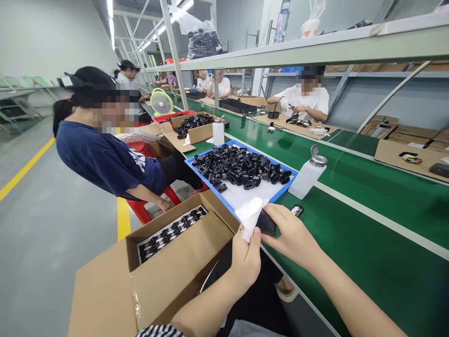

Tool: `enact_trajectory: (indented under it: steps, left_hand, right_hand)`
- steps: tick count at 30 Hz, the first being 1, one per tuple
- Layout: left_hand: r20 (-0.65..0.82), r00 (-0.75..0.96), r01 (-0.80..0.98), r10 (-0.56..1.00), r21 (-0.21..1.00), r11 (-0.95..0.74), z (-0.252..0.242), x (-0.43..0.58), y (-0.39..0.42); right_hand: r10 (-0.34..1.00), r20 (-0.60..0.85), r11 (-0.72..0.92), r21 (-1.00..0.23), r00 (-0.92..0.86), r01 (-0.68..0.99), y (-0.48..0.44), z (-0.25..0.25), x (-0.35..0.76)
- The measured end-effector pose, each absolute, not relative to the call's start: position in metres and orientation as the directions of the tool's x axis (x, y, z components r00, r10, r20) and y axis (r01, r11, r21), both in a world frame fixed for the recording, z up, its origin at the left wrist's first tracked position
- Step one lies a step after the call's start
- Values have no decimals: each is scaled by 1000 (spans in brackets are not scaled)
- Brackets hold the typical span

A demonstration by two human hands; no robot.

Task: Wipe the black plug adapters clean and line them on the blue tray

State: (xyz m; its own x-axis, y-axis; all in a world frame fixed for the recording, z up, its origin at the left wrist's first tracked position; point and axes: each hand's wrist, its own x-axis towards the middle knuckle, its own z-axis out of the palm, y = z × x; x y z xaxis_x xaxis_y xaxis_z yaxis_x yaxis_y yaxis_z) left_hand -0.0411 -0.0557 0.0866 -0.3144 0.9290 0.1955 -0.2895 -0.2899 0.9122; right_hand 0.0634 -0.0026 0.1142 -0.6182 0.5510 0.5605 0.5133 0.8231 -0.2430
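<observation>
My left hand [246, 256] pinches a folded white wipe [249, 213] between thumb and fingers. Close beside it, my right hand [289, 234] grips a smooth black plastic part [265, 223], partly hidden by the wipe and my fingers. Both hands are raised at the near edge of the green bench. Just beyond them lies a blue-rimmed tray [229, 206] with many black plastic parts [242, 166] heaped on its white liner. A white dispenser bottle [307, 178] with its metal lid flipped up stands right of the tray. A small device [297, 210] lies near my right hand.
An open cardboard box [178, 257] with rows of black parts sits at my left. A person in a navy shirt [105, 154] sits beyond it. Across the green bench [379, 206] another person [303, 98] works. A shelf [315, 49] runs overhead; a second bottle [218, 133] stands behind the tray.
</observation>
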Motion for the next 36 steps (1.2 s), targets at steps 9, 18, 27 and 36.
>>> enact_trajectory:
  steps: [9,18,27,36]
  left_hand:
    - [67,-231,-541,971,820,-186,74,-39,-75]
    - [-136,-182,-866,974,491,-93,90,-59,-72]
    - [-80,-279,-790,957,586,-181,91,-61,-71]
    - [456,-150,-181,877,860,-478,89,-40,-51]
  right_hand:
    - [633,645,728,-307,-429,613,9,113,73]
    - [594,747,793,-482,-298,372,8,111,83]
    - [541,763,815,-372,-353,445,1,116,81]
    - [522,687,824,-253,-505,508,-2,112,80]
